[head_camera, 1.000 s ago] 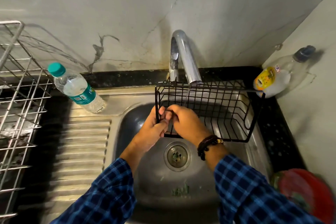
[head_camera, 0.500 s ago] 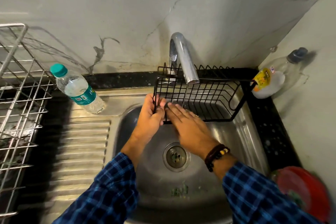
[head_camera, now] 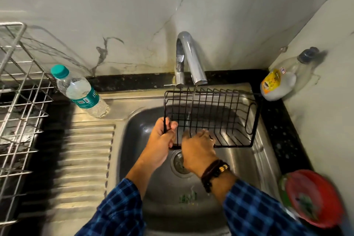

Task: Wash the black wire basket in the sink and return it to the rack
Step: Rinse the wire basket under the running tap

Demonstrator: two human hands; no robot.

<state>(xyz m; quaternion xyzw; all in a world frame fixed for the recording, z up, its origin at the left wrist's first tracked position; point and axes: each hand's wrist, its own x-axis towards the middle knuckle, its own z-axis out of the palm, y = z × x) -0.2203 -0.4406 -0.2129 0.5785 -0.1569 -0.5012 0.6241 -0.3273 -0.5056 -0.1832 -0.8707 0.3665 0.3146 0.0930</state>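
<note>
Right now the left hand keeps a closed grip on the near-left corner wire of the black wire basket, thumb over the frame. The right hand lies on the basket's near edge with its fingers curled over the wires; whether it clamps them or only rubs them I cannot tell. The basket hangs tilted over the sink, its far rim just under the tap, and a thin stream of water runs down through the mesh. The drain sits below the wrists.

Judging by this, washing is underway and the return to the rack, well apart on the left, is not yet done.

The risks look plain. Wet wire is slippery, so a one-corner hold could let the basket swing and knock the tap or drop into the sink. Carried leftward, its long side could catch the water bottle standing on the surface between sink and rack and topple it. The far end also sits near the soap bottle.
</note>
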